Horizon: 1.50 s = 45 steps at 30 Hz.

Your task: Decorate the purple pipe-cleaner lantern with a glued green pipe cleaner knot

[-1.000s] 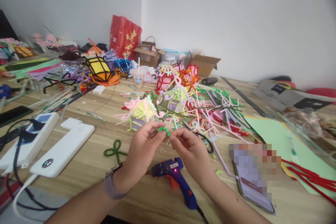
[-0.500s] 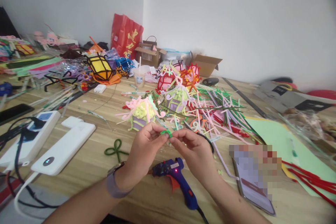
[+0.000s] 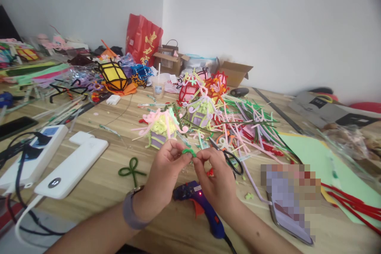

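Observation:
Both my hands pinch a small green pipe cleaner piece (image 3: 188,152) in the air above the wooden table (image 3: 98,182). My left hand (image 3: 165,170) grips its left end with thumb and fingers closed. My right hand (image 3: 216,174) pinches its right end. A blue glue gun (image 3: 202,208) with a lit red lamp lies on the table just below my hands. A small pipe cleaner house (image 3: 160,129) in pink, yellow and purple stands right behind my fingers.
A dark green looped pipe cleaner (image 3: 131,170) lies to the left. Scissors (image 3: 230,158) and a heap of loose pipe cleaners (image 3: 250,123) lie to the right. A phone (image 3: 288,214) lies at right front, white power strips (image 3: 71,168) at left. More craft models and boxes stand at the back.
My hands have closed in on each other around the green piece and shifted slightly toward me. My right hand now covers more of the glue gun's front.

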{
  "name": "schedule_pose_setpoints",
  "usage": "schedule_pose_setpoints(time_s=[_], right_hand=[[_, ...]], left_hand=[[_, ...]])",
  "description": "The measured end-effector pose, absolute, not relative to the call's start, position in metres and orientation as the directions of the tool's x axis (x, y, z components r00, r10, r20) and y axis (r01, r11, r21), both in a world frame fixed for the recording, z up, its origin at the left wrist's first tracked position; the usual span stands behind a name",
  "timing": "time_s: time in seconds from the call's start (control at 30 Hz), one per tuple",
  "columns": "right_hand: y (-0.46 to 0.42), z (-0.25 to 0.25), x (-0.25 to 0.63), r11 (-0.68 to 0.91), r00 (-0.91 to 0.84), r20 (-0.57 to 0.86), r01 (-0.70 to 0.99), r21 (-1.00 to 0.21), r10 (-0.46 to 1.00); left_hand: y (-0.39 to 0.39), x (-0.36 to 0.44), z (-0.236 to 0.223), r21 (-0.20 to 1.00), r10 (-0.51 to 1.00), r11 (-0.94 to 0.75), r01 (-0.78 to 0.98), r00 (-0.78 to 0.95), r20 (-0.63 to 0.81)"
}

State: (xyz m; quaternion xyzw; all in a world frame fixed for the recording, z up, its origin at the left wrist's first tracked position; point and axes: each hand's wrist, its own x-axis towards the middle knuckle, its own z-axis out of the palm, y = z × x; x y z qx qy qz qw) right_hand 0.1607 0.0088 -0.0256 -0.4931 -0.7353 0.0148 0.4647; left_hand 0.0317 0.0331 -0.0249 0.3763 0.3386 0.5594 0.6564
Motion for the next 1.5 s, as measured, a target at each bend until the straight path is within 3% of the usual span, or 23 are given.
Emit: schedule_pose_setpoints(time_s=[0.13,0.4,0.73,1.0,1.37,1.5], right_hand=[[0.008,-0.024,0.16,0.477,-0.063,0.635,0.717,-0.508,0.77],[0.006,-0.014,0.162,0.413,-0.009,0.515,0.609,-0.677,0.857],[0.013,0.005,0.182,0.291,-0.082,0.292,0.519,-0.804,0.953],[0.013,0.007,0.182,0.293,-0.134,0.262,0.521,-0.802,0.956],[0.019,0.008,0.185,0.116,-0.227,0.024,0.401,-0.908,0.973],[0.02,0.002,0.185,0.034,-0.242,-0.037,0.283,-0.958,0.97]], left_hand=[[0.032,0.032,-0.025,0.867,0.991,0.086,-0.491,0.128,-0.026],[0.03,0.031,-0.027,0.902,0.997,0.026,-0.431,0.076,0.008],[0.035,0.025,-0.025,0.965,0.983,0.032,-0.262,0.185,0.018],[0.035,0.021,-0.023,0.986,0.958,0.008,-0.167,0.285,0.04],[0.038,0.017,-0.025,0.996,0.934,-0.034,-0.088,0.353,0.063],[0.039,0.016,-0.025,0.996,0.93,-0.039,-0.081,0.362,0.066]])
